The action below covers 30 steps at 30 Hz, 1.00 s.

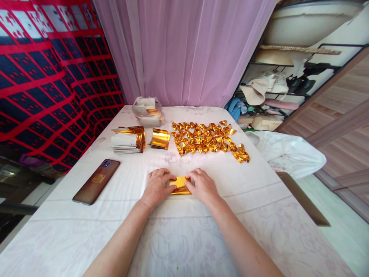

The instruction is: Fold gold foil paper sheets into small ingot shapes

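A sheet of gold foil paper (pixel 180 185) lies flat on the white tablecloth (pixel 184 231) in front of me. My left hand (pixel 157 186) presses on its left end with the fingertips on the foil. My right hand (pixel 202 185) presses on its right end. Both hands hold the paper down against the table. Beyond them lies a spread of several folded gold paper pieces (pixel 208 140).
A stack of gold and white paper sheets (pixel 128 139) and a curled gold sheet (pixel 159 138) lie at the left back. A clear plastic bag of paper (pixel 148 111) stands behind them. A phone (pixel 96 181) lies at the left. A white plastic bag (pixel 288 152) hangs off the table's right edge.
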Tool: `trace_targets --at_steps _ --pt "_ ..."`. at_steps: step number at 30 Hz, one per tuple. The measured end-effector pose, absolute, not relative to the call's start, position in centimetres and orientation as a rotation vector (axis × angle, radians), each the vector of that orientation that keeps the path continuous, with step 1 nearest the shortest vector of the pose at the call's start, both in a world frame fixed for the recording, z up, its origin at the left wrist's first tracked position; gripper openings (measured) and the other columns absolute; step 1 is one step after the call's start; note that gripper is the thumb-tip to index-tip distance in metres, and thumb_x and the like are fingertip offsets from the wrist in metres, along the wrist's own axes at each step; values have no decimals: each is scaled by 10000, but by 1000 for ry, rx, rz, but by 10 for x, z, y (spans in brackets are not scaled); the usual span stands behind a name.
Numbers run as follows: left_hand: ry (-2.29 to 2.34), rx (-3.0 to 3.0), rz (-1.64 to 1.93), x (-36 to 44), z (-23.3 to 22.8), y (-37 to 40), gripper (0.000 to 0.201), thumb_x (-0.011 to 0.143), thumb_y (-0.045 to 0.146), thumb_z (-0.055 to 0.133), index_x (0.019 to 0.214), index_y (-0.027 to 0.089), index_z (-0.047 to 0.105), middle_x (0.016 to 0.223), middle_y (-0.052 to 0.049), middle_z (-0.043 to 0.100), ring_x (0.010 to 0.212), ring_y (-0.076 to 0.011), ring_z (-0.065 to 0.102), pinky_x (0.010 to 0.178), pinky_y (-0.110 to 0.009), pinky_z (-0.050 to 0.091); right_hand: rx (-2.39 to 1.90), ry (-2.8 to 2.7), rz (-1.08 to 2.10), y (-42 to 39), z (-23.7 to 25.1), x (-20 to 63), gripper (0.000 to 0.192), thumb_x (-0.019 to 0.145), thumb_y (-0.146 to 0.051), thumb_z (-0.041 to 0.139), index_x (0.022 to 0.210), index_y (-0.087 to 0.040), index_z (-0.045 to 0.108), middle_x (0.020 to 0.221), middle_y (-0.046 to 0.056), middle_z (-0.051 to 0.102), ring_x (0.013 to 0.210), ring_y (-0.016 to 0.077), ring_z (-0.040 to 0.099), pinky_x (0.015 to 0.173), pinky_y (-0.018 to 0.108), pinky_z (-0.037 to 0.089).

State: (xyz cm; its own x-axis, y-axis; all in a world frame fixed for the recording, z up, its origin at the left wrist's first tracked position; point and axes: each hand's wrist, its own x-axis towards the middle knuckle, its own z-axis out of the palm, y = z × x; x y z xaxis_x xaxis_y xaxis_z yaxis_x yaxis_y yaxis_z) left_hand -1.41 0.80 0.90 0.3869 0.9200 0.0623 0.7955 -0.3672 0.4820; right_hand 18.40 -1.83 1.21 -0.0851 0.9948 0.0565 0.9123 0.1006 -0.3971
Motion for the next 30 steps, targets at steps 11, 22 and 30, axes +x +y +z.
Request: trace_targets --at_steps 11,22,30 --pt "1472 2281 410 -14 13 7 271 745 341 726 1016 336 722 1161 -19 614 1136 -263 527 1008 -449 340 -1843 -2117 328 -25 11 185 228 755 -347 729 950 -250 663 1001 42 596 956 206 554 832 309 428" --pt "1463 2306 327 -15 18 4 394 692 361 764 1079 323 694 1230 -38 586 1200 -283 497 1036 -461 328 -1807 -2199 307 -32 13 185 422 711 -416 767 1061 -220 634 1055 62 582 1003 241 531 849 349 412" --pt "1456 2302 303 -15 19 2 444 676 369 775 1105 319 673 1257 -44 574 1221 -293 485 1049 -470 324 -1806 -2202 307 -36 11 186 486 700 -465 771 1095 -230 614 1095 67 572 1025 248 517 834 357 395"
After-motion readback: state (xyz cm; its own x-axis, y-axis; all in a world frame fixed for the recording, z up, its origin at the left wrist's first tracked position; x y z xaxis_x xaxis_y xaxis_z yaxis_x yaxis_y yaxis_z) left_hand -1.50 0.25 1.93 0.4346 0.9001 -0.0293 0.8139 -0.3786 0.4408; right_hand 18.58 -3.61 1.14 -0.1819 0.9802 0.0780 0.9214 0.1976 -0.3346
